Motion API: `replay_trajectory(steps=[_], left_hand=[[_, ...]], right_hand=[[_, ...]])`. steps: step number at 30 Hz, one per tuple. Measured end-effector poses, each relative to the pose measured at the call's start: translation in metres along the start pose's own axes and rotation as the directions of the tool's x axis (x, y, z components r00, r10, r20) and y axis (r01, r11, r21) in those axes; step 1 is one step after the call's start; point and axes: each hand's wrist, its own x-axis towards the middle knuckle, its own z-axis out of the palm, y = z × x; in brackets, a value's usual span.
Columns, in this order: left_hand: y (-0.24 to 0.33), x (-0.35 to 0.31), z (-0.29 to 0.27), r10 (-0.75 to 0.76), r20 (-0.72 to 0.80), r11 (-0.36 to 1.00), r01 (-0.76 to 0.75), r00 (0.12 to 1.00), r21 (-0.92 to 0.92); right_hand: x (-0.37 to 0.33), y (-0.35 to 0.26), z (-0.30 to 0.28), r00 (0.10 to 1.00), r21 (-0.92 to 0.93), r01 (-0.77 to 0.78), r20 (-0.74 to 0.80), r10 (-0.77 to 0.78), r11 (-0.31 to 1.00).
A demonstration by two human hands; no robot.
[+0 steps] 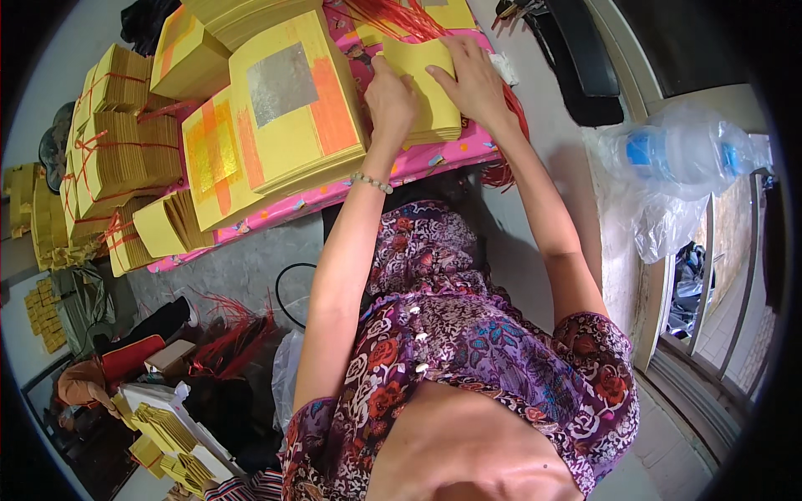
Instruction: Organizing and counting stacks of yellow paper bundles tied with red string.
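My left hand (392, 102), with a beaded bracelet (372, 183) at the wrist, grips the left side of a stack of yellow paper (430, 104). My right hand (474, 83) holds the same stack at its far right, thumb on top and fingers over the edge. The top sheets bow slightly between my hands. The stack lies on a pink patterned table cover (326, 194). Just left of it stands a taller pile of yellow paper (334, 63) with a silver square and orange bands. Red strings (401, 18) lie beyond my hands.
Red-tied yellow paper bundles (125, 159) crowd the table's left end. More red strings (507, 174) hang over its right edge. A plastic-wrapped bottle (677, 154) is by the window at right. Lower left, a striped sleeve (238, 488) of another person shows beside yellow bundles (167, 434).
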Motion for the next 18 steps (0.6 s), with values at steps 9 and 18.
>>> replay_trajectory(steps=[9, 18], left_hand=[[-0.008, -0.005, 0.009, 0.122, -0.134, 0.991, -0.127, 0.983, -0.029], [-0.01, -0.019, 0.012, 0.389, -0.219, 0.918, -0.355, 0.895, 0.179]], right_hand=[[-0.013, 0.015, 0.024, 0.978, -0.113, 0.045, 0.208, -0.02, 0.993], [-0.011, 0.019, 0.026, 0.977, -0.072, -0.005, 0.213, 0.02, 0.997]])
